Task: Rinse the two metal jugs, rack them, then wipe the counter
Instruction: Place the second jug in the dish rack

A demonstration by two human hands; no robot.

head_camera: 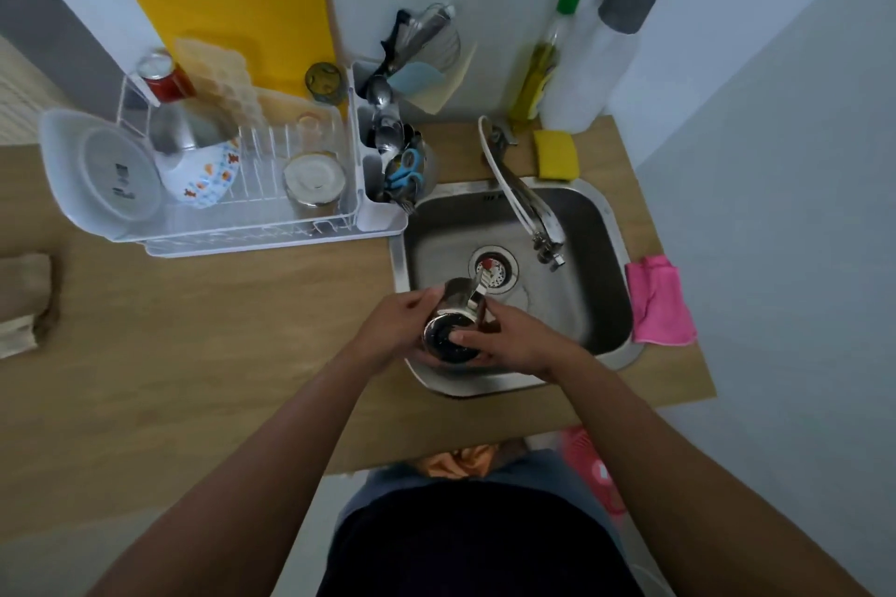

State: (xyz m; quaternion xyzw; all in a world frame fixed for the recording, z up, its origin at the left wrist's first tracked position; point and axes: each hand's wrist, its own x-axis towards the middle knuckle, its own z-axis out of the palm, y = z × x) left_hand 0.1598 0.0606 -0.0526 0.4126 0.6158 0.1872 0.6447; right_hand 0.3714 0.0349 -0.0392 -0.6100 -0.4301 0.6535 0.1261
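Both hands grip the metal jug (456, 320) over the sink (606, 218): left hand (397, 325) fingers wrap its side, right hand (509, 339) fingers press its base.

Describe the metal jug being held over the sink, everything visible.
The metal jug is small, shiny and steel-looking, tipped on its side over the sink, base toward the camera and mouth pointing away toward the drain. A handle shows on its right. The left hand cups its left side; the right hand grips the right, thumb across the base.

Pink cloth (660, 301) — yellow sponge (556, 155)
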